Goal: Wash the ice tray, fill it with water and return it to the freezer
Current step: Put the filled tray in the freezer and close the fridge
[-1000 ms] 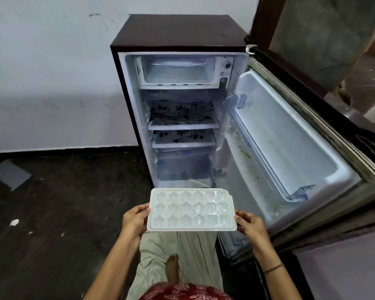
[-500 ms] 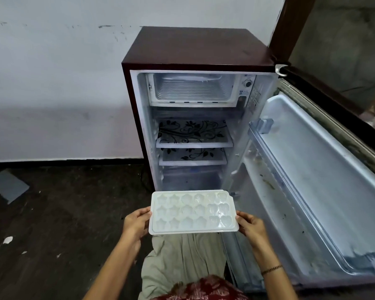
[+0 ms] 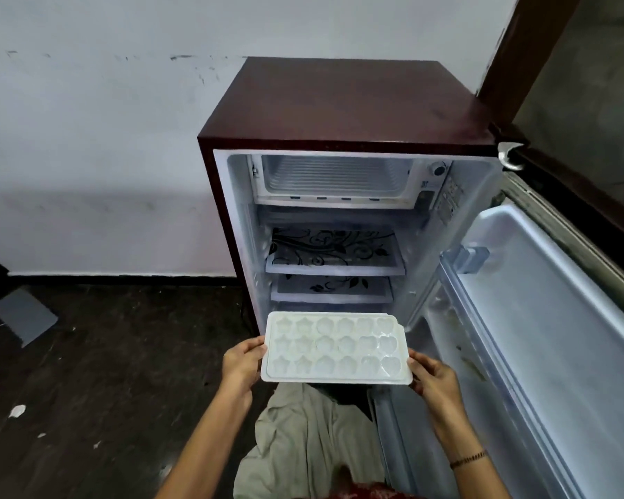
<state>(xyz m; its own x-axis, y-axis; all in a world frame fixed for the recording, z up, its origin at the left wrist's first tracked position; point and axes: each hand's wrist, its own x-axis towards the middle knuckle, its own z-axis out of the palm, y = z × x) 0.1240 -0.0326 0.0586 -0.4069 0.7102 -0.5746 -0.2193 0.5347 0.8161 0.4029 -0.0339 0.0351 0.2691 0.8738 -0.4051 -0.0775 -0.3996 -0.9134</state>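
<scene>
- Because it is carried flat, the white plastic ice tray with star- and heart-shaped cells [image 3: 335, 349] has a hand on each end. The left hand [image 3: 244, 365] grips the left short edge and the right hand [image 3: 431, 379] the right one, thumbs on the rim. A level, two-sided hold would suit full cells, though I cannot tell whether they hold water.
- The tray hangs low before the open small maroon fridge [image 3: 339, 102], touching only the hands.
- The fridge's white-lined door [image 3: 541, 318] stands swung wide to the right, leaving the way in free for both arms.
- Two glass shelves with black floral print [image 3: 334, 252] sit above the tray.
- At the top, the white freezer compartment [image 3: 334, 178] is open-fronted with nothing visible inside. It is probably where the tray goes, and the tray is well below it.
</scene>
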